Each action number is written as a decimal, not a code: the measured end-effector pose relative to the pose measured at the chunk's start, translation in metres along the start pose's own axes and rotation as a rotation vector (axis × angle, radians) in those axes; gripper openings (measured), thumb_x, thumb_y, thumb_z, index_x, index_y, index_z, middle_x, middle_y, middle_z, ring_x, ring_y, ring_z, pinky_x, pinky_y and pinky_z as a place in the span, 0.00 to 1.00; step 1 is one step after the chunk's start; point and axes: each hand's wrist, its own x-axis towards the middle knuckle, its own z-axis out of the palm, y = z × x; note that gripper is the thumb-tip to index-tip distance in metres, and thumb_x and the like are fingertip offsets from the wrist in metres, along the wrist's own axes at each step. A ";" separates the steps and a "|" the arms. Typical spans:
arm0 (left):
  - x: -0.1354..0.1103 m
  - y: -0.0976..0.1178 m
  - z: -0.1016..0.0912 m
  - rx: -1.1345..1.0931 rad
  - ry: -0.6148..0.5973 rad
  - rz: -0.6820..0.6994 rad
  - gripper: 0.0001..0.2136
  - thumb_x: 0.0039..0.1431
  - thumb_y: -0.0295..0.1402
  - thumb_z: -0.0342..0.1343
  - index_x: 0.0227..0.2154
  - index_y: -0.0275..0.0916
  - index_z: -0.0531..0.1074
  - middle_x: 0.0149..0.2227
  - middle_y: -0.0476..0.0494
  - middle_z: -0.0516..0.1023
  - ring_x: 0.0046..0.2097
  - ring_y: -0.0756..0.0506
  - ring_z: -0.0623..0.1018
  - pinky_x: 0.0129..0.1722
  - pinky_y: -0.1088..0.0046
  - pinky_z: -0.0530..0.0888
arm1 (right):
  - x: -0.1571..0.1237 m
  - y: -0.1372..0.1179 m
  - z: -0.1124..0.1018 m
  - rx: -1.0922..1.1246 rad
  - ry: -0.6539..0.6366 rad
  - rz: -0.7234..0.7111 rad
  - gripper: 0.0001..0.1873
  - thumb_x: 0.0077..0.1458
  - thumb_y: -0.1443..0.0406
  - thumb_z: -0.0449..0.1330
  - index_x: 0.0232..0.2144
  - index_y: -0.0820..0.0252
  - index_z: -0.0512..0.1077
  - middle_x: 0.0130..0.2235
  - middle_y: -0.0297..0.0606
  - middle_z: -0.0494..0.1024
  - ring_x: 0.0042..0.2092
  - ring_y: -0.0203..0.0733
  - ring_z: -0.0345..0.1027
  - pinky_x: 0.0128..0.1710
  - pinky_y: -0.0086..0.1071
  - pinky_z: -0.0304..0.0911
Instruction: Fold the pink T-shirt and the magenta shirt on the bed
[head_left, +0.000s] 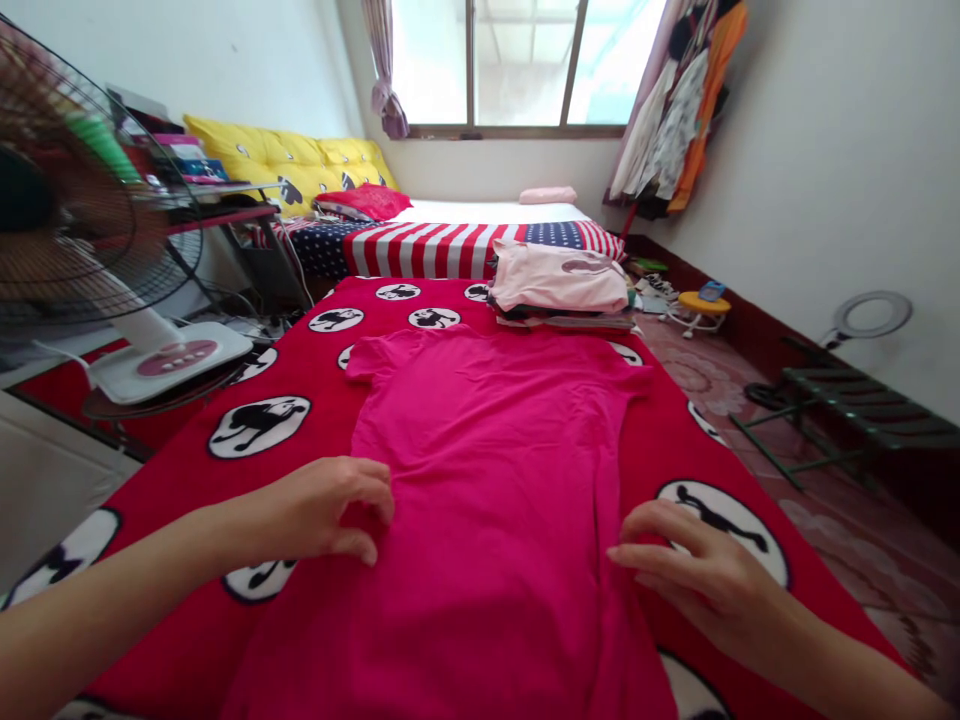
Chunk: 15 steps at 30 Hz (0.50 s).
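Note:
A bright pink T-shirt [487, 470] lies spread flat on a red bedsheet [307, 370] printed with white circles and black figures. My left hand [322, 510] rests at the shirt's left edge, fingers curled and pinching the fabric there. My right hand [697, 570] sits at the shirt's right edge with fingertips touching the cloth and fingers apart. The shirt's collar end points away from me.
A stack of folded clothes [559, 285] topped by a pale pink garment sits beyond the shirt. A standing fan [82, 250] is at the left. A striped and starred bed [465, 245], yellow cushions [292, 160], hanging clothes [675, 110] and a green rack [847, 410] lie around.

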 end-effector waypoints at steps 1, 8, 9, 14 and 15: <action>-0.003 0.006 0.004 -0.004 -0.026 0.002 0.08 0.53 0.37 0.63 0.35 0.41 0.75 0.38 0.48 0.75 0.38 0.48 0.74 0.38 0.76 0.69 | 0.002 -0.002 0.004 -0.008 -0.029 -0.015 0.14 0.63 0.69 0.50 0.44 0.53 0.74 0.39 0.41 0.73 0.39 0.38 0.69 0.37 0.31 0.65; -0.011 0.014 0.027 0.027 -0.037 0.021 0.06 0.50 0.25 0.62 0.29 0.42 0.75 0.34 0.53 0.75 0.37 0.50 0.73 0.38 0.78 0.66 | -0.003 -0.001 -0.014 -0.041 -0.168 -0.002 0.10 0.62 0.69 0.51 0.33 0.56 0.71 0.42 0.42 0.74 0.45 0.43 0.69 0.44 0.36 0.66; -0.012 0.013 0.028 0.024 -0.037 0.029 0.05 0.51 0.24 0.60 0.28 0.42 0.75 0.33 0.54 0.75 0.37 0.50 0.73 0.37 0.78 0.65 | -0.008 0.002 -0.022 -0.054 -0.195 0.009 0.09 0.61 0.68 0.52 0.33 0.54 0.72 0.44 0.42 0.75 0.48 0.45 0.68 0.48 0.37 0.66; -0.010 0.011 0.031 0.047 -0.059 0.025 0.07 0.51 0.22 0.58 0.25 0.41 0.75 0.28 0.53 0.76 0.35 0.50 0.74 0.36 0.77 0.66 | -0.036 0.017 -0.050 0.046 -0.255 0.130 0.08 0.57 0.66 0.55 0.35 0.47 0.72 0.41 0.39 0.78 0.48 0.48 0.71 0.46 0.35 0.70; -0.009 0.013 0.030 0.049 -0.071 0.014 0.08 0.50 0.21 0.58 0.25 0.41 0.75 0.28 0.53 0.77 0.34 0.50 0.74 0.36 0.78 0.66 | -0.040 0.018 -0.049 0.076 -0.264 0.156 0.08 0.57 0.65 0.54 0.33 0.47 0.72 0.39 0.39 0.78 0.45 0.47 0.72 0.43 0.34 0.72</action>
